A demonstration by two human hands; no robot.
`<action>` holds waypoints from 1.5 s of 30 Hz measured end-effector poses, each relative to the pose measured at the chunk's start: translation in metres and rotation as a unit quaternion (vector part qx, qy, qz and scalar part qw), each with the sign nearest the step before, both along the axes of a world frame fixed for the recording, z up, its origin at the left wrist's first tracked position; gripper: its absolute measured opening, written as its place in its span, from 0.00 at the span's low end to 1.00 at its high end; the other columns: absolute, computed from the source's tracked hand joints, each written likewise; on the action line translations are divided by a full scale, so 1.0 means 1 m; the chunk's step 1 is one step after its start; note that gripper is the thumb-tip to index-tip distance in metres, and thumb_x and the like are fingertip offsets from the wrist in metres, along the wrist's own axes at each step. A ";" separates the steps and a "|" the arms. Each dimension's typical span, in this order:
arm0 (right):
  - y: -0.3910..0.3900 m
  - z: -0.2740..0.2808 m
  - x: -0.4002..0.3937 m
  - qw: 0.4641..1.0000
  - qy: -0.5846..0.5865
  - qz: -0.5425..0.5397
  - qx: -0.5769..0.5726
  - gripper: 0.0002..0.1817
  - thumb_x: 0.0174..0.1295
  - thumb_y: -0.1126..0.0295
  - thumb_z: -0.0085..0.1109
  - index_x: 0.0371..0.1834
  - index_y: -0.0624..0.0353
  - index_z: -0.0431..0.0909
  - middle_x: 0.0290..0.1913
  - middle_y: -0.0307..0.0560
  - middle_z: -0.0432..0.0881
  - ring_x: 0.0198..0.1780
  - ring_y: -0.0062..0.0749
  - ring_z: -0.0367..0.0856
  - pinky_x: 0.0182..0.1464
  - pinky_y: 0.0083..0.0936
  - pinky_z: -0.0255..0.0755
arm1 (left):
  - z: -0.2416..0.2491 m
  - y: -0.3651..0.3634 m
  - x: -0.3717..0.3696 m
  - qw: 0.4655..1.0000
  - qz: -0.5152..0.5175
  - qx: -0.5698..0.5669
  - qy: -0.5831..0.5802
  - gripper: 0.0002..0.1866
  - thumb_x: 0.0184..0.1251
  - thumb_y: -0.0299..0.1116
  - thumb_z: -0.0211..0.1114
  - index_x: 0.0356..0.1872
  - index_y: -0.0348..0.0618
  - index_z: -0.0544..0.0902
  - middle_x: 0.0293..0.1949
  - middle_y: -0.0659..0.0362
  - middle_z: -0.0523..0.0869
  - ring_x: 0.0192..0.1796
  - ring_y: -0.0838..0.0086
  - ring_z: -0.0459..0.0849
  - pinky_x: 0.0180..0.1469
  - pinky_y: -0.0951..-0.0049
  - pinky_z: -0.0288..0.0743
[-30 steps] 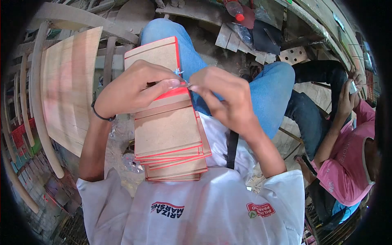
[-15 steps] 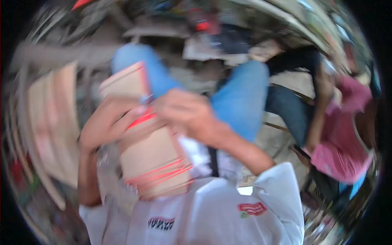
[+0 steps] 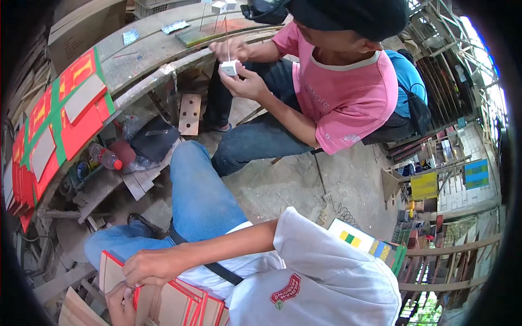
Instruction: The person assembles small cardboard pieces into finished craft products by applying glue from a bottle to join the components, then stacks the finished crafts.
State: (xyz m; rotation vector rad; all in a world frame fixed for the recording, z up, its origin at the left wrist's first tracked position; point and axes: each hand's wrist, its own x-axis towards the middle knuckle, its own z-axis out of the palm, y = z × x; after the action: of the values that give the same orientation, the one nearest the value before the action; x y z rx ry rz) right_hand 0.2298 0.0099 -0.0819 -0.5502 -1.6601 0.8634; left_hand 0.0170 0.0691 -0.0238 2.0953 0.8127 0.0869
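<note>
My right hand (image 3: 155, 267) is closed, its fingers curled down over a thin brown board (image 3: 110, 273) with a red edge. What its fingertips pinch is hidden. Just below, my left hand (image 3: 119, 305) is closed around the same board area, partly cut off by the lower left of the view. A small bright red piece (image 3: 136, 298) shows between the two hands. Several more brown boards with red edges (image 3: 187, 304) lie stacked in my lap, against my white shirt.
A person in a pink shirt (image 3: 348, 92) sits close on my right, holding a small white block (image 3: 229, 67) and a thin stick. Red and green panels (image 3: 60, 114) lie on the curved bench (image 3: 147, 51). A plastic bottle (image 3: 106, 156) lies beneath it.
The view has swung to the right, bringing the person in pink to the middle and my hands to the lower left. Both hands stay at the red-edged boards.
</note>
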 end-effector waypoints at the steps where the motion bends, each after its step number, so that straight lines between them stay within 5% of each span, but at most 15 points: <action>1: -0.002 0.000 -0.001 1.000 -0.007 -0.016 0.018 0.04 0.55 0.79 0.57 0.28 0.69 0.72 0.28 0.56 0.69 0.35 0.54 0.74 0.37 0.44 0.66 | -0.003 -0.004 0.000 0.996 -0.007 0.084 -0.035 0.11 0.69 0.26 0.52 0.36 0.26 0.78 0.32 0.40 0.81 0.34 0.48 0.80 0.43 0.62 0.72; 2: -0.004 0.000 -0.002 1.000 -0.012 -0.016 0.023 0.04 0.55 0.79 0.57 0.28 0.69 0.72 0.28 0.56 0.69 0.35 0.54 0.74 0.37 0.44 0.66 | -0.004 -0.006 0.000 0.983 -0.013 0.167 -0.071 0.11 0.70 0.26 0.52 0.36 0.25 0.78 0.30 0.39 0.80 0.32 0.48 0.79 0.41 0.63 0.72; 3: -0.005 0.000 -0.003 1.000 -0.008 -0.022 0.021 0.04 0.55 0.80 0.57 0.28 0.69 0.72 0.27 0.56 0.70 0.35 0.55 0.74 0.37 0.44 0.66 | 0.001 0.000 -0.002 0.999 -0.022 0.024 -0.007 0.14 0.72 0.28 0.51 0.41 0.26 0.81 0.35 0.41 0.84 0.36 0.51 0.82 0.44 0.63 0.74; 6: -0.006 -0.006 -0.003 0.999 0.001 -0.028 0.022 0.04 0.54 0.80 0.57 0.28 0.69 0.71 0.27 0.56 0.70 0.35 0.55 0.74 0.37 0.45 0.66 | 0.009 0.004 0.004 0.998 -0.033 -0.045 0.032 0.13 0.71 0.33 0.60 0.48 0.32 0.81 0.42 0.43 0.86 0.46 0.51 0.85 0.50 0.60 0.76; 7: -0.006 -0.008 -0.005 0.999 0.025 -0.019 0.011 0.04 0.54 0.80 0.57 0.28 0.69 0.71 0.27 0.57 0.71 0.35 0.55 0.74 0.38 0.45 0.66 | 0.022 0.003 0.014 0.996 -0.055 -0.024 0.072 0.15 0.76 0.28 0.48 0.46 0.28 0.82 0.40 0.40 0.86 0.44 0.53 0.85 0.50 0.62 0.76; 13: -0.010 -0.012 -0.004 0.997 -0.023 -0.065 0.038 0.05 0.53 0.78 0.60 0.28 0.68 0.74 0.31 0.59 0.78 0.38 0.56 0.77 0.40 0.44 0.69 | 0.020 0.002 0.017 0.994 -0.076 0.019 0.071 0.15 0.76 0.29 0.50 0.46 0.28 0.82 0.41 0.40 0.86 0.44 0.52 0.85 0.50 0.61 0.76; 17: -0.011 -0.010 0.001 0.999 0.033 0.005 -0.018 0.05 0.55 0.78 0.59 0.28 0.68 0.72 0.28 0.56 0.75 0.37 0.56 0.75 0.39 0.44 0.68 | 0.022 -0.004 0.019 0.995 -0.066 0.038 0.059 0.15 0.75 0.29 0.51 0.47 0.28 0.82 0.41 0.40 0.86 0.45 0.51 0.85 0.51 0.61 0.76; 22: -0.009 -0.009 -0.004 0.999 0.020 -0.030 0.022 0.05 0.55 0.79 0.57 0.27 0.68 0.72 0.28 0.57 0.74 0.35 0.56 0.75 0.38 0.44 0.68 | 0.032 -0.004 0.021 0.991 -0.057 0.005 0.121 0.16 0.76 0.31 0.50 0.47 0.28 0.82 0.42 0.40 0.86 0.47 0.50 0.85 0.53 0.61 0.75; 34: -0.010 -0.008 -0.006 0.998 0.006 -0.058 -0.004 0.06 0.56 0.78 0.59 0.29 0.69 0.72 0.28 0.57 0.73 0.34 0.55 0.75 0.38 0.43 0.67 | 0.026 -0.003 0.016 0.996 -0.061 0.023 0.060 0.17 0.76 0.31 0.50 0.49 0.28 0.82 0.44 0.40 0.87 0.48 0.50 0.85 0.55 0.61 0.75; 38: -0.009 -0.006 -0.012 0.996 0.019 -0.088 0.022 0.04 0.56 0.78 0.59 0.31 0.67 0.74 0.30 0.56 0.72 0.38 0.53 0.75 0.40 0.43 0.68 | 0.016 0.002 0.003 0.998 -0.037 0.019 0.050 0.19 0.76 0.35 0.52 0.48 0.27 0.82 0.43 0.39 0.87 0.49 0.49 0.85 0.56 0.60 0.75; 40: -0.002 -0.017 -0.011 0.996 -0.031 -0.075 0.030 0.05 0.56 0.77 0.59 0.34 0.66 0.76 0.32 0.56 0.75 0.40 0.53 0.76 0.42 0.43 0.70 | -0.004 0.013 -0.013 0.996 -0.062 0.036 0.056 0.22 0.77 0.41 0.52 0.55 0.31 0.81 0.51 0.43 0.86 0.55 0.50 0.83 0.58 0.57 0.74; 42: -0.003 -0.028 -0.009 0.997 0.033 -0.041 -0.064 0.08 0.56 0.72 0.60 0.35 0.65 0.76 0.34 0.59 0.77 0.39 0.56 0.77 0.43 0.44 0.71 | -0.009 0.001 0.000 0.998 0.002 0.058 -0.011 0.15 0.74 0.30 0.51 0.45 0.27 0.83 0.39 0.42 0.87 0.40 0.54 0.86 0.48 0.63 0.75; 43: -0.007 -0.019 -0.001 0.993 -0.052 -0.022 -0.103 0.09 0.58 0.70 0.58 0.38 0.65 0.77 0.36 0.59 0.79 0.42 0.56 0.78 0.46 0.45 0.73 | 0.006 0.000 0.006 0.995 0.028 -0.033 0.089 0.15 0.72 0.30 0.53 0.44 0.31 0.85 0.39 0.41 0.86 0.44 0.49 0.85 0.50 0.56 0.76; 45: -0.014 -0.011 0.008 0.991 -0.111 -0.063 -0.043 0.11 0.57 0.74 0.59 0.43 0.64 0.78 0.41 0.57 0.81 0.46 0.54 0.81 0.51 0.42 0.76 | 0.013 -0.004 0.008 0.999 0.005 0.006 0.032 0.14 0.72 0.30 0.53 0.42 0.32 0.84 0.38 0.41 0.85 0.42 0.48 0.85 0.47 0.60 0.77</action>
State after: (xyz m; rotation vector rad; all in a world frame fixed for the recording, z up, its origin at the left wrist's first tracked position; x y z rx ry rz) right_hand 0.2375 -0.0041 -0.0927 -0.8283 -1.7725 0.8065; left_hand 0.0253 0.0656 -0.0104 2.1144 0.8626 0.0314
